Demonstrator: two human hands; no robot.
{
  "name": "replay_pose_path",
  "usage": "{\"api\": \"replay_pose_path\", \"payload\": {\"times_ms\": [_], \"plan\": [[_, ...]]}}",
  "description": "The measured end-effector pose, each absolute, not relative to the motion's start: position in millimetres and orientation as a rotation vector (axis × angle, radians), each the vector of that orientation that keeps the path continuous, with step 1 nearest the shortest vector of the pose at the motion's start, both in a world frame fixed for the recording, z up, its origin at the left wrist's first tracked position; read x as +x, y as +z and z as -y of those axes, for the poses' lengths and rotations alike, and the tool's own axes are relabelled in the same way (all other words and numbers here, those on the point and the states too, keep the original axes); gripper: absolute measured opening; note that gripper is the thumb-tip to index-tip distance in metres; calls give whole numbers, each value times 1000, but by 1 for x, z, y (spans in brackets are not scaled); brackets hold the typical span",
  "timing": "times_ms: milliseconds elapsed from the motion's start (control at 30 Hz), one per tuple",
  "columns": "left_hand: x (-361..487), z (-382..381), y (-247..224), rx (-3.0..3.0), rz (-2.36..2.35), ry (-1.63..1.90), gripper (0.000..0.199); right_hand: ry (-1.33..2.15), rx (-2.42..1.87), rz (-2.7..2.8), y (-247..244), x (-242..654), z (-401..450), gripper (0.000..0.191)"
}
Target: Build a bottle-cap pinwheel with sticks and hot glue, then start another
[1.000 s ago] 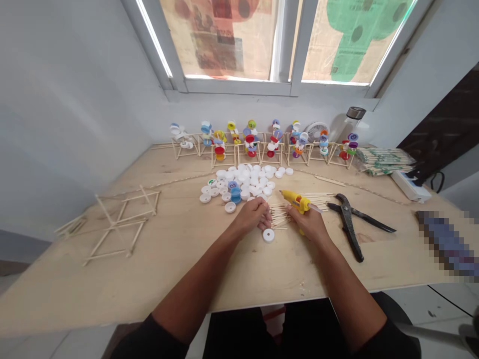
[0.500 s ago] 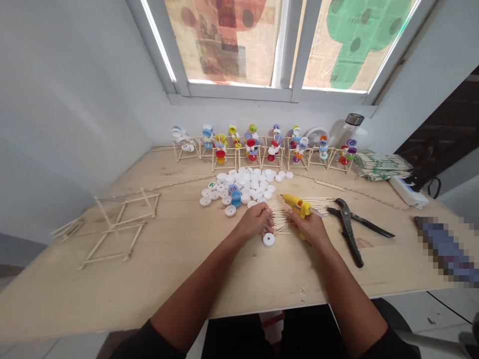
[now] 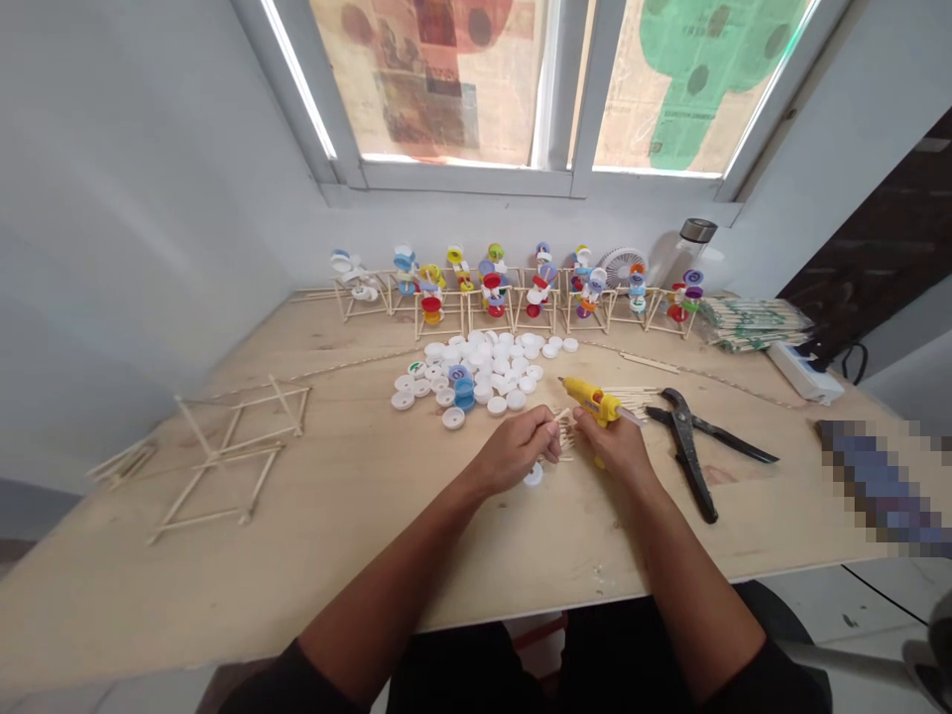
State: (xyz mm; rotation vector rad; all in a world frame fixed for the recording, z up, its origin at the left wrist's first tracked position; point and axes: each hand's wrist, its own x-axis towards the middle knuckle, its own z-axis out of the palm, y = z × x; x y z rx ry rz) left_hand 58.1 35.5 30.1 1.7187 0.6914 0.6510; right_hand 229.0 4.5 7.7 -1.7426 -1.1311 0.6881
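My right hand (image 3: 616,448) is wrapped round a yellow hot glue gun (image 3: 595,399), whose nozzle points up and to the left. A clear glue stick (image 3: 631,416) pokes out of its back. My left hand (image 3: 525,444) is closed in a pinch, and a short wooden stick (image 3: 563,415) shows at its fingertips, close to the right thumb. Several loose wooden sticks (image 3: 566,442) lie under and between the hands, partly covered. A white bottle cap (image 3: 534,475) with a centre hole lies just below the left fingers, partly hidden by them.
A pile of mostly white caps (image 3: 483,367) lies ahead. Behind it stand stick frames with coloured cap wheels (image 3: 495,293). Black pliers (image 3: 688,446) rest to the right, near a power strip (image 3: 804,372). Unfinished-looking stick frames (image 3: 215,458) stand at left.
My left hand has moved right, closer to the glue gun, and now partly covers the white cap. The stick at its fingertips has come nearer the right hand. The view has shifted slightly.
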Motion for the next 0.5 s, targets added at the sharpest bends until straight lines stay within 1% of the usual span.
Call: {"api": "replay_pose_path", "payload": {"times_ms": [233,500], "plan": [[60,-30,33,2145,-821,575,25,680,-1727,1138,6,231,-7,34],[61,-31,30,2084,-901,612,24,673,-1722,1171,5,231,-7,34]]}}
